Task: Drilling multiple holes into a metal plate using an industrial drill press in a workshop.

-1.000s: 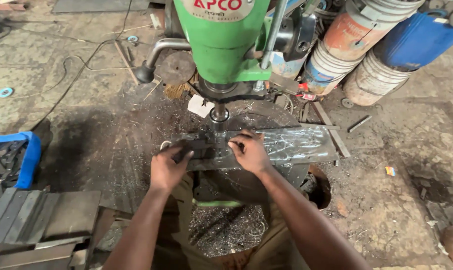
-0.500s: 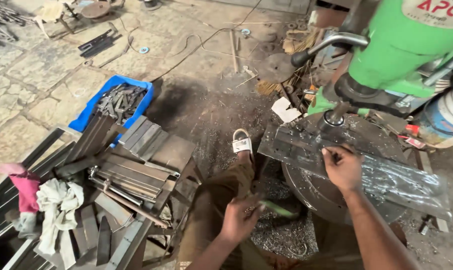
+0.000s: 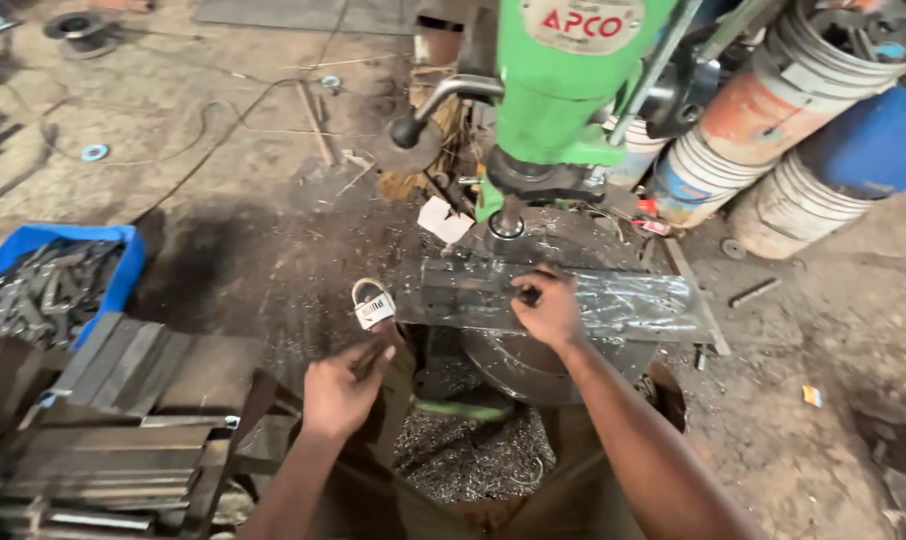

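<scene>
Best done with the right hand [image 3: 545, 308] pressing the steel plate [image 3: 563, 298] flat and square on the round drill surface [image 3: 533, 365], fingers spread and clear of the bit under the green drill press [image 3: 573, 85]. Left hand [image 3: 343, 390] off the plate, fingers curled around something thin and dark. Plate long, grey, shiny, scuffed.

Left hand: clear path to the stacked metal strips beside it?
Probably yes. The left hand hangs free beside the knee, with only open air between it and the stacked metal strips lower left.
</scene>
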